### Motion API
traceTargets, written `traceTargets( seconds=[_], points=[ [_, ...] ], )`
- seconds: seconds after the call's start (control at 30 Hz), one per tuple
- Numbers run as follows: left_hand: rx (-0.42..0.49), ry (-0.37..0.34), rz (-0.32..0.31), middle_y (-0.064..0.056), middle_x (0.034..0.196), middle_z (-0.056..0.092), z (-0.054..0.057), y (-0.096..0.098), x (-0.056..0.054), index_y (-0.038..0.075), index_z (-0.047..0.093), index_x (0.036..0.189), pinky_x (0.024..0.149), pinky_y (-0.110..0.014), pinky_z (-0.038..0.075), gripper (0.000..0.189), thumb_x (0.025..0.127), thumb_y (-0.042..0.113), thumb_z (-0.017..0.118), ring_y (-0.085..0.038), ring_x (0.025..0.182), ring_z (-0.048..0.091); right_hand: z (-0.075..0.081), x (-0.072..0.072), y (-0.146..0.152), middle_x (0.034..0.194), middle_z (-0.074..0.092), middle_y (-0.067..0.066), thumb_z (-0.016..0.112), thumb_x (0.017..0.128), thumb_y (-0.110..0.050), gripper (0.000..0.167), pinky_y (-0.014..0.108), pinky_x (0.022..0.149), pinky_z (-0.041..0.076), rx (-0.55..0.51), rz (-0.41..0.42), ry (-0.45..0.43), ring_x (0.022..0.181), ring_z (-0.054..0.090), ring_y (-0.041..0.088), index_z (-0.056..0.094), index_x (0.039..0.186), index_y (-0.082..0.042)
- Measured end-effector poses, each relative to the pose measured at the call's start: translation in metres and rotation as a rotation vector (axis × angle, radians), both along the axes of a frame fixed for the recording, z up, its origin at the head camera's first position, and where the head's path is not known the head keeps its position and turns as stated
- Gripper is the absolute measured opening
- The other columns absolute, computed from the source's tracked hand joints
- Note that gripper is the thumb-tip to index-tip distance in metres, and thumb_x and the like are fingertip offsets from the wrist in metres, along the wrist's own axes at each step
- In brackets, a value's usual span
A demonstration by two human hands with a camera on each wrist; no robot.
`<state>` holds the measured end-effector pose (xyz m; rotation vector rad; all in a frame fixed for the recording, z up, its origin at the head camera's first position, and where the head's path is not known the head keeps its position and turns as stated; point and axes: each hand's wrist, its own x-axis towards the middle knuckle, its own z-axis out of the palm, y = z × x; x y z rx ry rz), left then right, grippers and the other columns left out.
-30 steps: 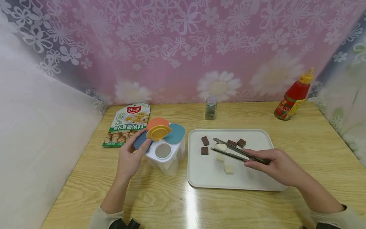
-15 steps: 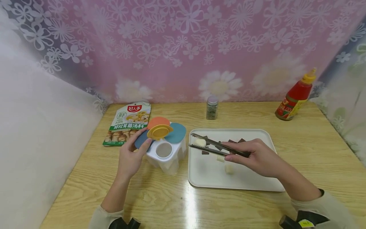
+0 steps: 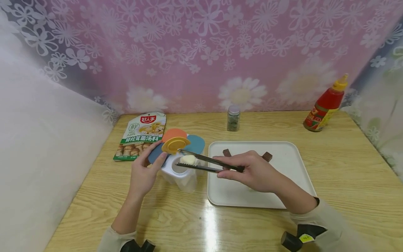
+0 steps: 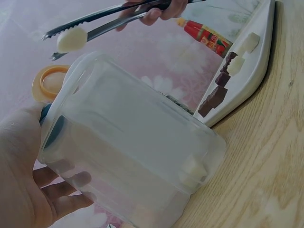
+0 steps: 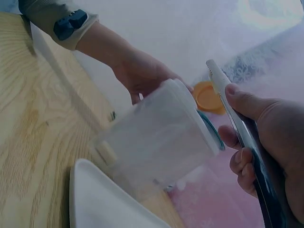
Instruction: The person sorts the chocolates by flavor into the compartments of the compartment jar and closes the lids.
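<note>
My left hand [image 3: 147, 168] grips the left side of a white plastic seasoning box [image 3: 184, 176] with coloured flip lids; its yellow lid [image 3: 174, 144] stands open over a round opening. In the left wrist view the same box [image 4: 133, 142] fills the middle, with my left hand [image 4: 19, 175] curled round it. My right hand [image 3: 253, 170] holds metal tongs [image 3: 209, 163] that pinch a white cube [image 3: 188, 160] just above that opening. The tongs [image 4: 99, 19] and the white cube [image 4: 71, 40] hang over the box. My right hand [image 5: 270, 142] shows close up on the tongs [image 5: 235, 118].
A white tray [image 3: 283, 175] to the right carries brown cubes [image 3: 267, 156] and white cubes [image 4: 249, 43]. At the back stand a soup-mix packet [image 3: 141, 134], a small spice jar [image 3: 233, 118] and a red sauce bottle [image 3: 325, 105]. A flowered curtain closes off the table behind.
My right hand has carried the tongs and the white cube leftwards, from over the tray to above the box's opening. My left hand has stayed on the box.
</note>
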<state>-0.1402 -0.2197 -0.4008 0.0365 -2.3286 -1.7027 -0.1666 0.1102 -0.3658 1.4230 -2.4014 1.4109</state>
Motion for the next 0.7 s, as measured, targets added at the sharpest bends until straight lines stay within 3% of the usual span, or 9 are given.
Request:
traceTargets(
  seconds=[0.17, 0.33, 0.5, 0.7],
  points=[
    [-0.007, 0.004, -0.003, -0.001, 0.137, 0.06, 0.0, -0.001, 0.0, 0.032, 0.061, 0.137, 0.088, -0.016, 0.052, 0.042, 0.095, 0.035, 0.068, -0.016, 0.116, 0.061, 0.001, 0.0, -0.013, 0.066, 0.056, -0.016, 0.074, 0.091, -0.025, 0.039, 0.015, 0.047, 0.03, 0.057, -0.034, 0.051, 0.051, 0.03, -0.002, 0.069, 0.129, -0.018],
    [-0.026, 0.009, 0.002, 0.0, 0.137, 0.061, 0.0, -0.002, 0.0, 0.033, 0.061, 0.137, 0.089, -0.015, 0.051, 0.042, 0.096, 0.036, 0.068, -0.015, 0.118, 0.06, -0.001, 0.0, -0.017, 0.066, 0.055, -0.019, 0.074, 0.09, -0.033, 0.039, 0.015, 0.046, 0.028, 0.099, -0.073, 0.032, 0.049, 0.03, 0.0, 0.069, 0.129, -0.027],
    [-0.028, 0.009, 0.002, 0.0, 0.138, 0.06, 0.002, -0.002, -0.001, 0.033, 0.061, 0.137, 0.09, -0.016, 0.05, 0.042, 0.096, 0.037, 0.068, -0.015, 0.118, 0.06, 0.0, -0.001, -0.017, 0.077, 0.061, -0.021, 0.076, 0.089, -0.031, 0.038, 0.015, 0.048, 0.031, 0.07, -0.082, 0.034, 0.053, 0.036, -0.002, 0.07, 0.127, -0.027],
    [-0.022, -0.006, 0.006, 0.0, 0.138, 0.06, 0.001, -0.002, 0.0, 0.034, 0.06, 0.137, 0.089, -0.017, 0.051, 0.042, 0.096, 0.037, 0.068, -0.016, 0.116, 0.06, -0.001, -0.001, -0.011, 0.076, 0.063, -0.019, 0.078, 0.087, -0.023, 0.039, 0.015, 0.046, 0.031, 0.025, -0.068, 0.007, 0.051, 0.036, -0.002, 0.071, 0.125, -0.02]
  ],
)
